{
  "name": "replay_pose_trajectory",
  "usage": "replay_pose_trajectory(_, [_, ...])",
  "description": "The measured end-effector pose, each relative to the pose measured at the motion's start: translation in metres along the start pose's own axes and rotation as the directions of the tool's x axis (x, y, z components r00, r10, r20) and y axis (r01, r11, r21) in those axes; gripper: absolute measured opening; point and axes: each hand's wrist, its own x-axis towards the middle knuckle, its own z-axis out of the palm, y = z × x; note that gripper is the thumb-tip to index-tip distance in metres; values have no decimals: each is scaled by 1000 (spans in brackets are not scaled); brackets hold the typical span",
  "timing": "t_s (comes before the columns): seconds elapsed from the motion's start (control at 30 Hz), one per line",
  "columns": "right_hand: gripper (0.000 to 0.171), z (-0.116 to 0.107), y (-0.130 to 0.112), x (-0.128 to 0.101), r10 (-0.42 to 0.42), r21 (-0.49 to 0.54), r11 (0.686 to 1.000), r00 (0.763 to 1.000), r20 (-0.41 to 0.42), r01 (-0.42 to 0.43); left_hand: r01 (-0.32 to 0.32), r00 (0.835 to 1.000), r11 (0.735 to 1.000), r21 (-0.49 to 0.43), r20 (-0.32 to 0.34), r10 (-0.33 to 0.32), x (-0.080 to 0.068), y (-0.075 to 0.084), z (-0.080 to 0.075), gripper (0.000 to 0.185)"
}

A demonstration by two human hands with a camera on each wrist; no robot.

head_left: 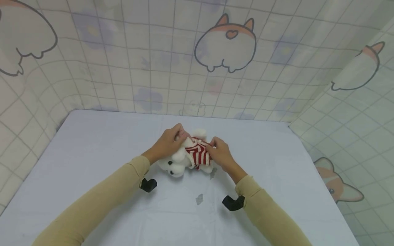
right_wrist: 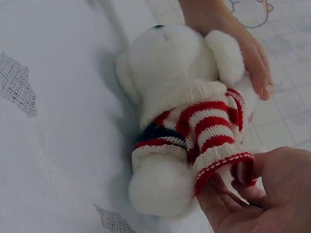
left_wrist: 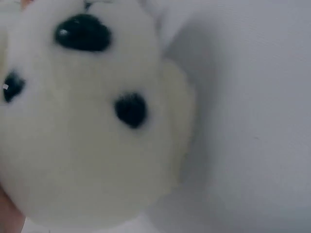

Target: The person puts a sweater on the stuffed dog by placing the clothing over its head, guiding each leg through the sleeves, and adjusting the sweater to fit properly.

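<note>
A white stuffed dog point(head_left: 176, 167) lies on its side on the table, its head toward the left hand. It wears a red-and-white striped knit sweater point(right_wrist: 211, 124) with a dark blue patch. My left hand point(head_left: 168, 141) grips the dog's upper side by the foreleg, beside the ear; the fingertips are partly hidden in the head view. With thumb and fingers, my right hand point(right_wrist: 277, 191) pinches the sweater's lower hem. A round white leg point(right_wrist: 163, 187) sticks out below the hem. The left wrist view is filled by the dog's face point(left_wrist: 77, 131), with black eyes and nose.
The table point(head_left: 129, 212) has a white cloth with grey patches point(head_left: 199, 199) near the dog. A printed curtain point(head_left: 172, 61) with grid lines and corgi drawings hangs behind and at both sides. Black wrist mounts point(head_left: 233, 203) jut from the sleeves.
</note>
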Motion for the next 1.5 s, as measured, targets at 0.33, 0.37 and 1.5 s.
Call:
replay_pose_trajectory(0.33, [32, -16, -6, -3, -133, 23, 991, 989, 65, 131, 2, 1000, 999, -49, -1, -2, -7, 2, -8, 34])
replay_pose_trajectory(0.37, [34, -18, -7, -2, -153, 19, 988, 986, 60, 152, 16, 1000, 999, -46, -2, -17, -8, 1, -9, 33])
replay_pose_trajectory(1.5, [42, -20, -36, 19, -296, -194, 913, 911, 288, 358, 281, 946, 957, -67, 189, -265, -63, -25, -23, 105])
